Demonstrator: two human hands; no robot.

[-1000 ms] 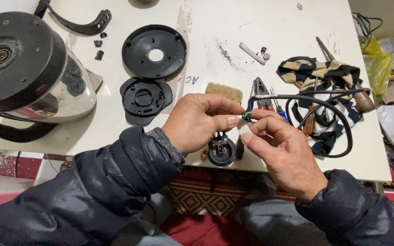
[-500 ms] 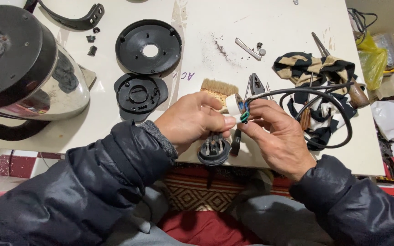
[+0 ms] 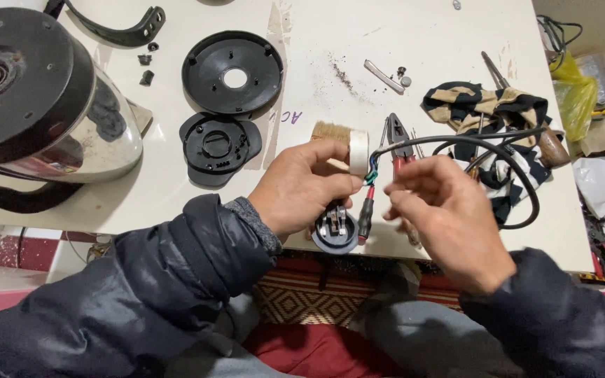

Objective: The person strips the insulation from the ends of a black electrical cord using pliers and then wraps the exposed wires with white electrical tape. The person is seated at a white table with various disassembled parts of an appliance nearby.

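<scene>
A person's left hand point(image 3: 302, 183) pinches a small roll of white tape point(image 3: 358, 151) together with a cluster of coloured wire ends point(image 3: 371, 179), green and blue among them, just above the near edge of the tabletop point(image 3: 330, 42), while the right hand point(image 3: 442, 217) hovers beside it with fingers loosely curled, its grip apparently released and holding nothing that can be made out. A thin red-sleeved lead point(image 3: 365, 213) hangs from the pinched wires toward a round black connector base point(image 3: 335, 231) with bright metal contacts, which sits below the left hand at the table's edge. Judging from this, the slim wires could slip from the pinch, or bare ends could touch one another, if the tape goes on loosely; the connector base could also drop off the edge. A stiff black rubber cable point(image 3: 505, 157) loops away to the right over a striped black-and-tan cloth point(image 3: 488, 108). Red-handled pliers point(image 3: 398, 140) and a pale-bristled brush point(image 3: 330, 131) lie just behind the hands. Farther out rest two matte black plastic discs point(image 3: 232, 70), small screws point(image 3: 145, 68) and an upturned kettle point(image 3: 43, 105) of polished steel with a black base.
</scene>
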